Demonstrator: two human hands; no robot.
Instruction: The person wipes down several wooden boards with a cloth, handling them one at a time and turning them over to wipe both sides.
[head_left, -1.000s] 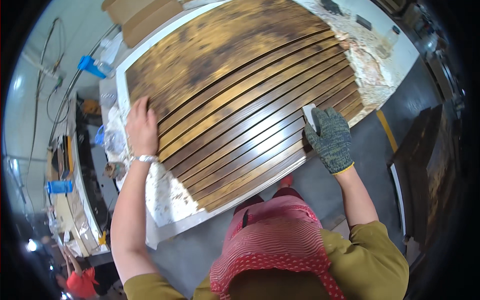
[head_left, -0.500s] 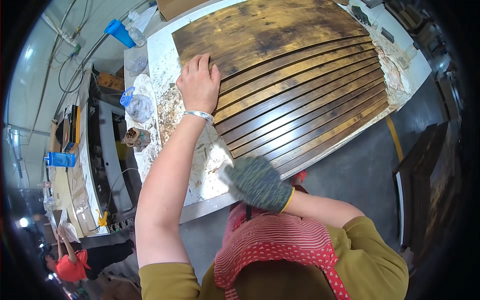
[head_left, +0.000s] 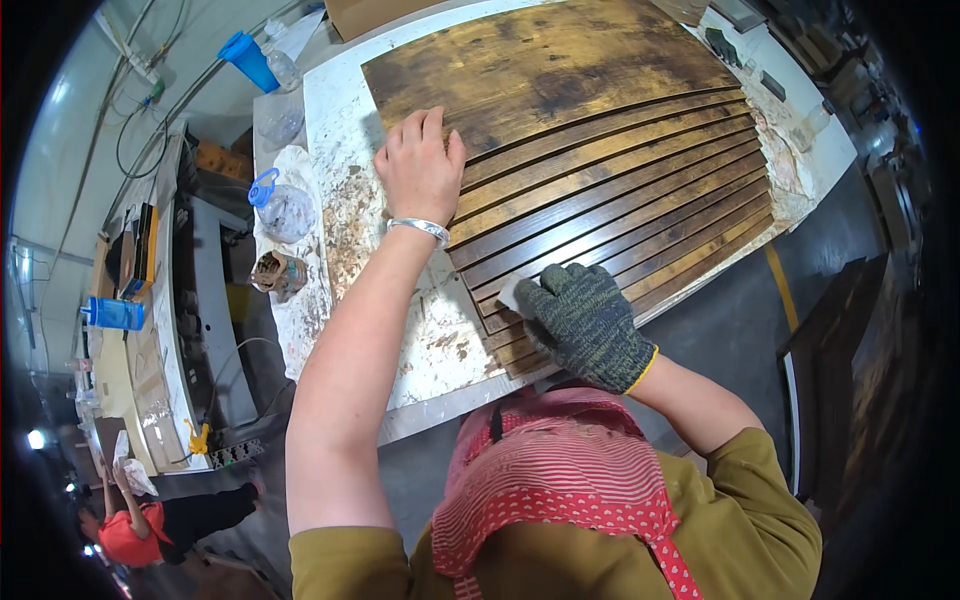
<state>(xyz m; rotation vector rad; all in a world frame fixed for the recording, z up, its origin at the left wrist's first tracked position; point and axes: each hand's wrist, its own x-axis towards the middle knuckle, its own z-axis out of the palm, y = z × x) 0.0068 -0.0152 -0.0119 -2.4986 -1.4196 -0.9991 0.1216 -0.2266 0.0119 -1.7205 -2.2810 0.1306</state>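
A wide brown-stained wooden panel (head_left: pixel 560 60) lies on the white table (head_left: pixel 330 130). Nearer to me, several narrow stained wooden strips (head_left: pixel 620 190) run side by side with dark gaps between them. My left hand (head_left: pixel 422 170), bare with a silver bangle at the wrist, lies with its fingers stretched out over the left edge of the wood. Over the left ends of the nearest strips is my right hand (head_left: pixel 595 325), in a dark green-grey knit glove. Its fingers are closed on a small whitish pad (head_left: pixel 512 296), mostly covered by the glove.
Along the table's left side stand a blue cup (head_left: pixel 250 63), a clear jug with a blue lid (head_left: pixel 285 213) and a small container (head_left: pixel 278 273) with brown stuff inside. A dark block (head_left: pixel 773 85) lies at the far right. A person in a red top (head_left: pixel 130 535) is at lower left.
My right hand has moved up and to the right with the pad, from the near left corner onto the strips. My left hand stays at the wood's left edge; the view has shifted slightly.
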